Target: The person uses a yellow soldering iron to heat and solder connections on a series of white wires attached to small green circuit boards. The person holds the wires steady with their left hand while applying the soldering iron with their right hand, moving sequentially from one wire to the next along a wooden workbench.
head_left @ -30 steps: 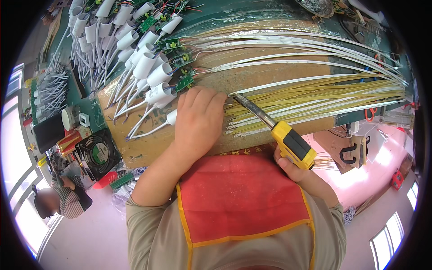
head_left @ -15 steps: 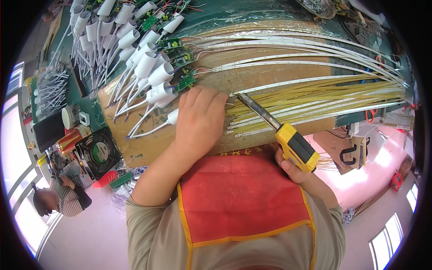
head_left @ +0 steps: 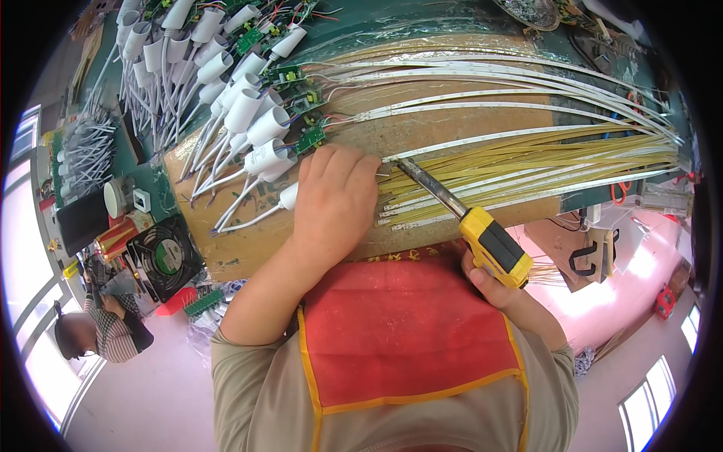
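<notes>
The right hand [head_left: 493, 282] grips one yellow-handled soldering iron [head_left: 467, 222], its long axis slanting up-left, tip meeting the near ends of many yellow strips [head_left: 527, 169] on the bench [head_left: 422, 135]. The left hand [head_left: 331, 203] presses flat there, fingers together, beside several white tubes [head_left: 248, 120].

1. The tool [head_left: 493, 242] has a yellow and black handle.
2. The strips [head_left: 542, 169] are yellow and white.
3. The tubes [head_left: 248, 113] are white.
4. The small boards [head_left: 309, 139] are green.
5. The apron [head_left: 399, 331] is red, edged orange.
</notes>
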Demonstrator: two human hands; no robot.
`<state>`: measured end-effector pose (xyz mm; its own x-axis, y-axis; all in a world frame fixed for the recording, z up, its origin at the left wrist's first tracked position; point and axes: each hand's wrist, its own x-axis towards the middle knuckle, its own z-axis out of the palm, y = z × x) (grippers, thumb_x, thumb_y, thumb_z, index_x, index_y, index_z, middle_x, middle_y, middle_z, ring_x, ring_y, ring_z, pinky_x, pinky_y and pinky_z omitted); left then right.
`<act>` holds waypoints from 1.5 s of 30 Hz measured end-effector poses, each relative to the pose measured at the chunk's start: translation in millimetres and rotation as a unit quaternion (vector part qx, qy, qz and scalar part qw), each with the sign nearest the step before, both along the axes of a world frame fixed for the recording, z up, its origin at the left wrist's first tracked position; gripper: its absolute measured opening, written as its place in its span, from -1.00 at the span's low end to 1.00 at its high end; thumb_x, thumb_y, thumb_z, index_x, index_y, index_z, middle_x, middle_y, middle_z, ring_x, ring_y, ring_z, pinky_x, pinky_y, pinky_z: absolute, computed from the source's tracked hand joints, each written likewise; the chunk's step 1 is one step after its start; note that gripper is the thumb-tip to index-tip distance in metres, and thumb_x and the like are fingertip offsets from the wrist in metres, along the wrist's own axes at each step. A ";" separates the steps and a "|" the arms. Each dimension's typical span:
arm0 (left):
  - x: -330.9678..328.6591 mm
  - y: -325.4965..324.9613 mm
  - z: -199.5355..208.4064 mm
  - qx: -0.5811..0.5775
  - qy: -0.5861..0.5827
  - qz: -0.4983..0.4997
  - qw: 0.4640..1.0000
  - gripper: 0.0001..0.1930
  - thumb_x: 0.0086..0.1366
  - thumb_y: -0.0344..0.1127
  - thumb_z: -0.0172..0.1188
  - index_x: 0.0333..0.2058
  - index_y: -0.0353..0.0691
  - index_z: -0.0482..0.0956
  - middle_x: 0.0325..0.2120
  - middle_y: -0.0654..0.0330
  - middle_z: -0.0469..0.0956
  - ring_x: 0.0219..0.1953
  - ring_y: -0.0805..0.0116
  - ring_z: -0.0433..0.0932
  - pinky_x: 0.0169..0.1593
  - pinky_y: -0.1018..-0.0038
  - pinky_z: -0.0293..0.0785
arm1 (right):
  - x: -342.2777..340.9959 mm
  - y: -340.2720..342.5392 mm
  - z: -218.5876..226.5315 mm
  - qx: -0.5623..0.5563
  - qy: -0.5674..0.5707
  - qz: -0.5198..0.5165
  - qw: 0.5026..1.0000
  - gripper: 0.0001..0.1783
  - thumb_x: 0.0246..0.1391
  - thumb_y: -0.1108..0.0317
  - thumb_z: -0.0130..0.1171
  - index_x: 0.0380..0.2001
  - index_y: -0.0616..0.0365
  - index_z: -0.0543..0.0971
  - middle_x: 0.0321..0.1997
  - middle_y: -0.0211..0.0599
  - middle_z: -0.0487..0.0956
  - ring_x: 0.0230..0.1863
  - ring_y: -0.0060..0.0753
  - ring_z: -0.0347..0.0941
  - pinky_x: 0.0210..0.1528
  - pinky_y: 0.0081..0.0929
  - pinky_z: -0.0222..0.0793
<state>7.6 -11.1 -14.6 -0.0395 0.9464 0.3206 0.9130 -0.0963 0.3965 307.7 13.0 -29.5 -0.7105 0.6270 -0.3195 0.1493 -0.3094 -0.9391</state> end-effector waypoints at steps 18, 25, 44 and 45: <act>1.1 3.6 0.4 -0.002 0.007 0.007 1.000 -0.81 0.01 -0.49 0.28 -0.34 -0.23 0.57 -0.36 0.14 0.52 -0.26 0.11 0.50 -0.16 0.25 0.42 | -2.0 3.1 2.2 0.007 -0.013 0.009 1.000 -0.65 -0.02 0.40 0.30 -0.16 0.27 0.47 -0.37 -0.35 0.49 -0.39 -0.51 0.37 -0.28 -0.52 0.32; 0.9 4.5 1.3 -0.006 0.002 0.006 1.000 -0.82 -0.01 -0.50 0.28 -0.36 -0.23 0.58 -0.38 0.14 0.52 -0.26 0.10 0.50 -0.16 0.25 0.43 | -3.9 0.8 1.7 0.023 -0.013 -0.003 1.000 -0.65 -0.03 0.38 0.29 -0.18 0.27 0.46 -0.38 -0.36 0.49 -0.38 -0.50 0.38 -0.28 -0.48 0.33; 1.3 3.8 1.9 -0.010 -0.003 0.006 1.000 -0.82 0.00 -0.50 0.28 -0.35 -0.24 0.58 -0.37 0.14 0.53 -0.26 0.10 0.50 -0.16 0.25 0.42 | -1.7 -0.9 -1.0 -0.047 0.019 -0.009 0.999 -0.63 0.01 0.34 0.30 -0.16 0.26 0.44 -0.40 -0.37 0.46 -0.42 -0.52 0.35 -0.34 -0.55 0.29; 1.4 3.7 2.0 -0.011 -0.003 0.006 1.000 -0.82 0.00 -0.50 0.28 -0.35 -0.24 0.58 -0.37 0.14 0.53 -0.26 0.10 0.50 -0.16 0.25 0.42 | -1.5 -3.1 -2.7 -0.040 0.021 -0.016 0.999 -0.63 0.01 0.33 0.30 -0.16 0.26 0.44 -0.39 -0.36 0.46 -0.42 -0.52 0.36 -0.34 -0.55 0.30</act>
<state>9.0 -7.4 -12.7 -0.0526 0.9527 0.2994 0.9116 -0.0766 0.4038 306.2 9.9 -32.2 -0.7041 0.6230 -0.3407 0.0995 -0.3885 -0.9161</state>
